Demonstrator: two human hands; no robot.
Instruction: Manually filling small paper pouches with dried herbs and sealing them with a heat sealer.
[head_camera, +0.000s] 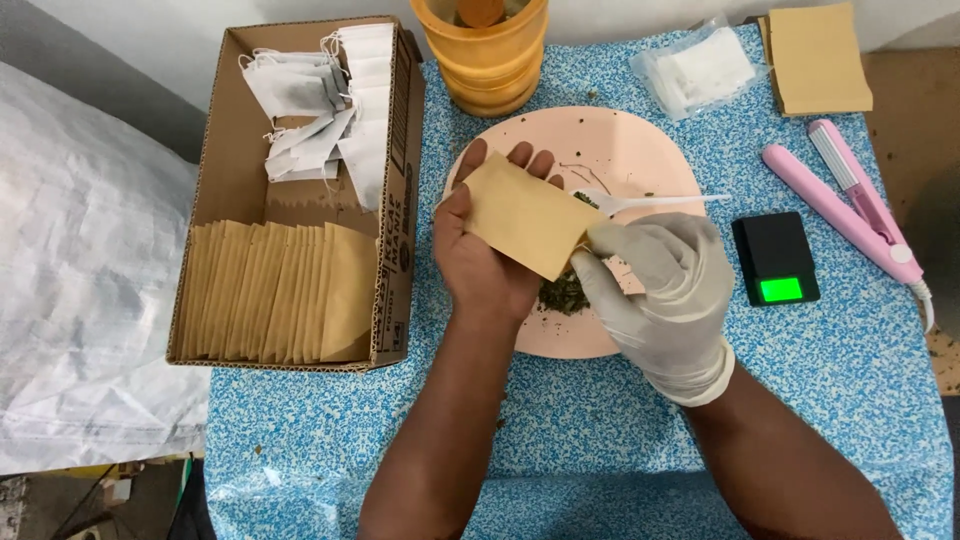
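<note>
Both hands' fingers grip a flat tan paper pouch (522, 214), left hand (480, 250) bare, right hand (665, 290) gloved

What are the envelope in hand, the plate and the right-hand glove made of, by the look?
Envelope: kraft-type paper, matte tan, flat with crisp edges. Plate: probably plastic or melamine, smooth pale pink with a dull sheen; ceramic can't be excluded. Glove on right hand: thin latex or similar, off-white, wrinkling at the knuckles. Left hand is bare.
</note>
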